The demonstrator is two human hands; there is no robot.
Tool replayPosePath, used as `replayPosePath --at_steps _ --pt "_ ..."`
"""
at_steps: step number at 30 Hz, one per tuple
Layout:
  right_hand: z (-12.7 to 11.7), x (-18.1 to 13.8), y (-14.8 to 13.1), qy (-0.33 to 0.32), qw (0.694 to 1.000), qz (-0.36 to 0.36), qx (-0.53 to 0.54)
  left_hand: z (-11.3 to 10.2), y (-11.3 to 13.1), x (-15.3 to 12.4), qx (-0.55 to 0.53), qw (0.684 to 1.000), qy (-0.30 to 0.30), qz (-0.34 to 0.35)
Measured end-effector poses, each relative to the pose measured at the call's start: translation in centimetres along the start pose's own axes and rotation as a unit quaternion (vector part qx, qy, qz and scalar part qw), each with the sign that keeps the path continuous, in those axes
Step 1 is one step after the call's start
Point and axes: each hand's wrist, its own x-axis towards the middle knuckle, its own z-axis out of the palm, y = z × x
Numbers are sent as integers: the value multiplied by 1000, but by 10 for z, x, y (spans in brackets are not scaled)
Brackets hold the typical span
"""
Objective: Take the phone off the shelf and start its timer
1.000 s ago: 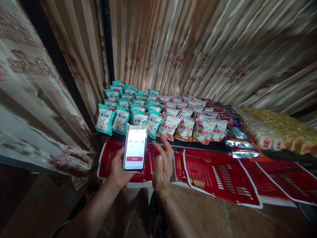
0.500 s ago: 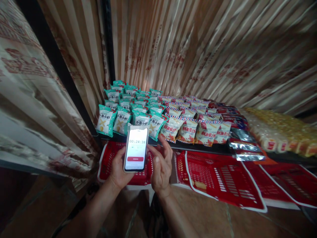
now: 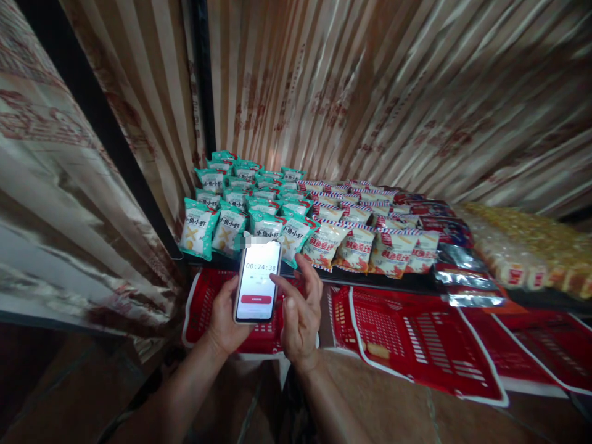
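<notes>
My left hand (image 3: 229, 317) is wrapped round a smartphone (image 3: 256, 283), which stands upright with its lit screen towards me. The screen reads 00:24:38 above a red button. Beside the phone's right edge is my right hand (image 3: 300, 314), fingers apart and holding nothing; its index fingertip is over the upper right of the screen, and I cannot tell whether it touches. Just beyond the phone, teal-and-white snack bags (image 3: 198, 228) stand in rows on a dark shelf (image 3: 342, 275). White-and-orange snack bags (image 3: 356, 246) continue the rows to the right.
Under the shelf's front edge stand red baskets (image 3: 393, 327) with white handles; one holds a small tan item (image 3: 378, 351). Farther right on the shelf lie silver packets (image 3: 462, 271) and yellowish clear bags (image 3: 522, 240). Striped curtain-like sheeting (image 3: 324, 92) hangs behind, with a dark post (image 3: 106, 129) at left.
My right index finger has moved left and up, from the phone's edge to over its screen. The scene has shifted slightly right and down in view. The screen's reading is unchanged.
</notes>
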Motion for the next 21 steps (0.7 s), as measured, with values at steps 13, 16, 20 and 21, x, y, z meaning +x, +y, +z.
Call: replayPosePath --at_steps 13,16,20,21 --pt "-3 0 -2 6 1000 -11 -6 4 -4 -3 6 1000 14 8" --pt "-5 -1 -4 9 1000 -11 -4 4 -6 -5 14 1000 17 7" --pt "-8 -4 -6 10 1000 -10 -2 5 -9 -10 16 1000 22 3" --pt "-8 -5 -6 10 1000 -10 -3 5 -9 -11 17 1000 18 4"
